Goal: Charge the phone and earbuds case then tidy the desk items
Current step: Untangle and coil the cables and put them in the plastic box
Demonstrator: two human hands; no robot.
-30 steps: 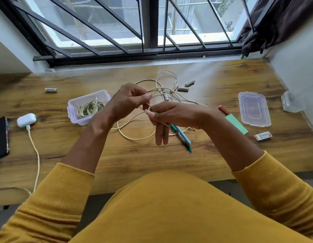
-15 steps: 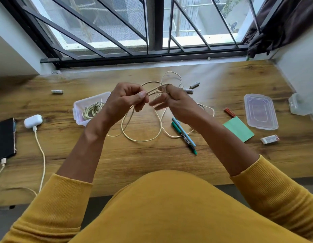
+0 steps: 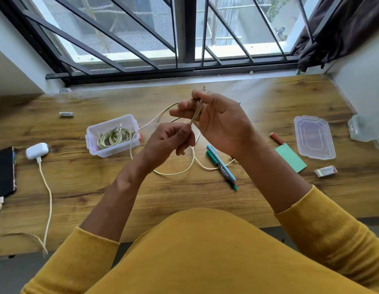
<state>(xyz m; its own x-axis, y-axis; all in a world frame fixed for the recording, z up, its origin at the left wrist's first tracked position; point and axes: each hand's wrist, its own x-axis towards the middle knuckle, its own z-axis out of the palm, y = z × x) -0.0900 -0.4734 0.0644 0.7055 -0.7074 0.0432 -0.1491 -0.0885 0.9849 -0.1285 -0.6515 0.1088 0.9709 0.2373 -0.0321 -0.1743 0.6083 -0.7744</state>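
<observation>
Both hands raised over the desk [image 3: 258, 107], winding a cream cable [image 3: 173, 171].

Right hand [image 3: 218, 122]: fingers curled, several turns of cable wrapped round them. Left hand [image 3: 169, 139]: fingertips pinch the strand just below the coil; slack loops down onto the desk beside two pens [image 3: 222, 167]. Clear tub [image 3: 112, 135] left of the hands holds another coiled cable. Far left: white earbuds case [image 3: 37, 150] and dark phone [image 3: 4, 172], each with a cable plugged in. Tub lid [image 3: 314, 136], green notepad [image 3: 290, 158], eraser [image 3: 325, 171] to the right.
</observation>
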